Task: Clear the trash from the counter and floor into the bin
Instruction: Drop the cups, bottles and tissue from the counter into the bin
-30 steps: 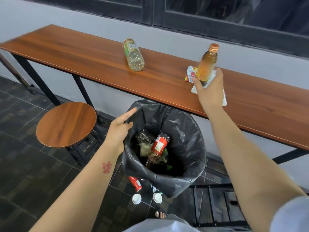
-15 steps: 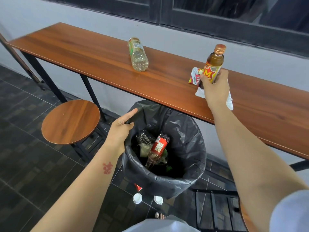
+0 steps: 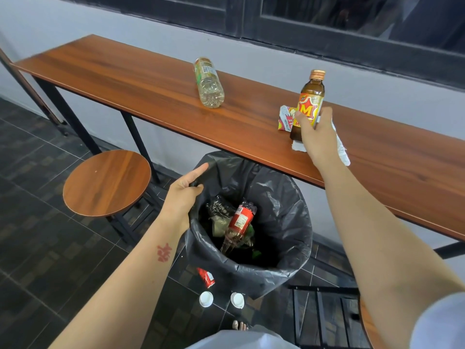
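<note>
On the counter [image 3: 151, 81], 1 bottle [image 3: 208, 83] lies near the back edge, left of an upright bottle [image 3: 309, 102]. The bin [image 3: 289, 197] stands below the front edge, 2 caps [image 3: 206, 299] before it.

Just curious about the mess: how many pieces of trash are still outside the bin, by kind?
Bottles: 2, clear bottle lying, brown bottle in the right hand
Wrappers: 1
Tissues: 1
Cans: 1
White caps: 2
Total: 7

A brown glass bottle [image 3: 310, 96] with a copper cap stands upright on the worktop [image 3: 151, 89]. At its 9 o'clock, well apart, a clear plastic bottle [image 3: 208, 83] lies on its side. The black-lined bin [image 3: 284, 197] at 6 o'clock holds bottles.
</note>
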`<state>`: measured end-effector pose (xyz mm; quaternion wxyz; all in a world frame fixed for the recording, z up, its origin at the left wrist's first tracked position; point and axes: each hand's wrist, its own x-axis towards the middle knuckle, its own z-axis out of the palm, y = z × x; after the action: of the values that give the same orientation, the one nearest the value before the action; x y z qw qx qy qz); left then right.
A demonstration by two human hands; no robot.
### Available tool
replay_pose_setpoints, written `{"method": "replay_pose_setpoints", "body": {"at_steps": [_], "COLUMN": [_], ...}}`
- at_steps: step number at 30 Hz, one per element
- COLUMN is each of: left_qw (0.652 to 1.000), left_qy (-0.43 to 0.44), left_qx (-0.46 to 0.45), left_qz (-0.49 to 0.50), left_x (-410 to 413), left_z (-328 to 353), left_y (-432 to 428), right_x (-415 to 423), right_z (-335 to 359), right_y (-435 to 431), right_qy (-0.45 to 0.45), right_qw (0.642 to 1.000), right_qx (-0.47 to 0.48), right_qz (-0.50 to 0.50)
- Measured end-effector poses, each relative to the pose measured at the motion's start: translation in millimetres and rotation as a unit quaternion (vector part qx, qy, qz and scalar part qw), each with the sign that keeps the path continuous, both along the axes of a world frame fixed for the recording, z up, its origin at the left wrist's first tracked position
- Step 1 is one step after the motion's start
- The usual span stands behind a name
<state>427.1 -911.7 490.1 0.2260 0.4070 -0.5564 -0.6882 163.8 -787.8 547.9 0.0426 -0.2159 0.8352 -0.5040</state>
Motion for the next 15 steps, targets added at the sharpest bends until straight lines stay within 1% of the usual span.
{"method": "replay_pose_setpoints", "body": {"at_steps": [8, 12, 15], "left_qw": [1.000, 1.000, 1.000], "left_qy": [-0.010, -0.019, -0.018], "left_qx": [-0.002, -0.004, -0.007], "left_qz": [0.004, 0.008, 0.008], "left_x": [7.5, 13.5, 20.7], "left_z": [3.0, 9.9, 14.4], "left_y": [0.8, 3.2, 5.4], "right_x": [35.1, 61.1, 82.4], "right_z": [-2.9, -7.1, -9.8], "right_y": [13.5, 18.1, 21.8], "right_qy": [0.004, -0.013, -0.009], "right_qw": [0.999, 0.997, 0.995], "right_qx": [-0.003, -0.025, -0.036], "right_qz": [0.041, 0.072, 0.094]}}
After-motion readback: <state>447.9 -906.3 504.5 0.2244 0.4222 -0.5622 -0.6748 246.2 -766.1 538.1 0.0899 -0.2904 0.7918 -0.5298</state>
